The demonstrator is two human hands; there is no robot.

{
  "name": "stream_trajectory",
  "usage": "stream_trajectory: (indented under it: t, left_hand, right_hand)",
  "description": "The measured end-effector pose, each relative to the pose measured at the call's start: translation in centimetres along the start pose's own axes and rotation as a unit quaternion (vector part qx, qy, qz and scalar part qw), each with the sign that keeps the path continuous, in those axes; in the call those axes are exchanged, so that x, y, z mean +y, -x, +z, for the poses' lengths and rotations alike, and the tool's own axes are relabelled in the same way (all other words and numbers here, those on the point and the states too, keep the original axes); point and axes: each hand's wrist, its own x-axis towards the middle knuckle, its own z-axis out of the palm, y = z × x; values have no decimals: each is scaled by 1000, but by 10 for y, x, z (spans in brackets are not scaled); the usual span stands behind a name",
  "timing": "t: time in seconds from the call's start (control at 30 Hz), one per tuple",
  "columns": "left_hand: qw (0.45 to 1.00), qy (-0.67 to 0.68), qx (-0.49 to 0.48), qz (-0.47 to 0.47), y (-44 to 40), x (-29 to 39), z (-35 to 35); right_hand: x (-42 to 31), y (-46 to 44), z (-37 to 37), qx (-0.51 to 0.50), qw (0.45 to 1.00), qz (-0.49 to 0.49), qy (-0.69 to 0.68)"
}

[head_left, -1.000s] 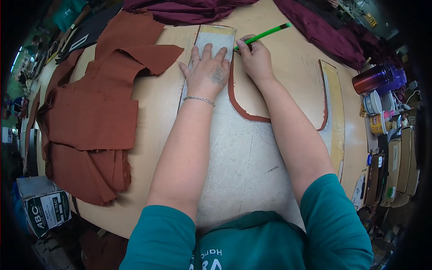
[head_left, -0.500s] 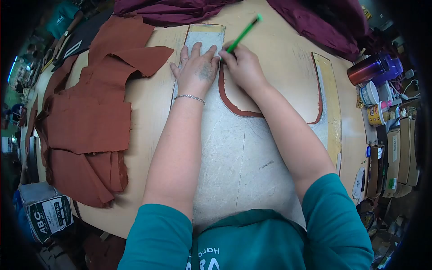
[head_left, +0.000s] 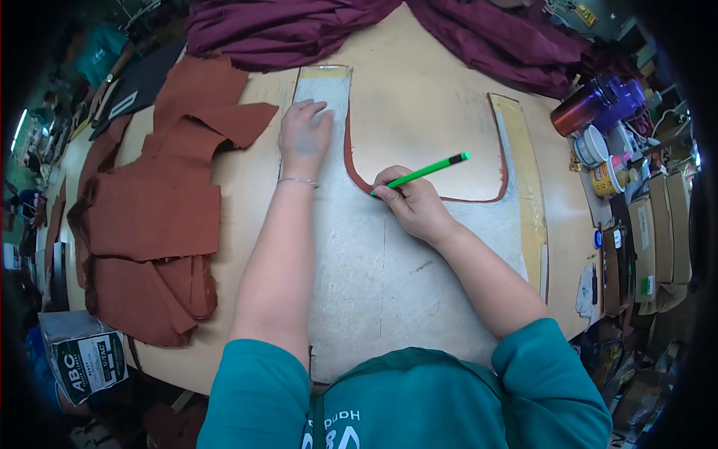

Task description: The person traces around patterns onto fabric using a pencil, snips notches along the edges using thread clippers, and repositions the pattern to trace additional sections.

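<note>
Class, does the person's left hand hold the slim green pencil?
No, the slim green pencil is gripped in the right hand.

Teal short sleeves (head_left: 258,385), white chest lettering (head_left: 348,435), silvery wrist chain (head_left: 299,180), faint marking (head_left: 304,143) on left hand (head_left: 307,133).

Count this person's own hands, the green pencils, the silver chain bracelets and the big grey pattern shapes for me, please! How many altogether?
Left hand and right hand: 2
Green pencil: 1
Silver chain bracelet: 1
Big grey pattern shape: 1
Total: 5
</note>
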Motion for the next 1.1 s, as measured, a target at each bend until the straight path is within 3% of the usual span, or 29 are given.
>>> stream_trajectory:
  t: [0.07, 0.13, 0.2, 0.37, 0.47, 0.57, 0.67, 0.87, 1.0, 1.1]
  left_hand:
    - [996, 85, 23, 16, 16, -1, -20]
    - [995, 18, -85, 51, 54, 25, -55]
    - [970, -143, -192, 35, 92, 61, -72]
    - [960, -192, -204, 17, 116, 63, -56]
    - [956, -198, -218, 8, 114, 68, -55]
    - [956, -197, -216, 11, 114, 66, -55]
    - [958, -194, -210, 7, 115, 62, -56]
    - [962, -189, -198, 12, 116, 63, -54]
    - [959, -204, -193, 21, 116, 62, -52]
    - [957, -208, -200, 23, 115, 64, -52]
  right_hand:
    - [3, -2, 0, 15, 1000, -12, -14]
    - [3, 2, 0, 18, 1000, -5, -19]
    - [6, 3, -1, 31, 999, -11, -24]
    - [-16, -9, 3, 22, 999, 28, 19]
    - [-5, -41, 21, 57, 998, -25, 28]
    - [7, -87, 31, 166, 985, 6, 49]
    - [11, -105, 28, 168, 985, 12, 44]
    - [-19, -17, 2, -4, 995, -4, 100]
    - [-20, 9, -41, -40, 992, 88, 85]
    - [-18, -2, -29, -42, 994, 44, 96]
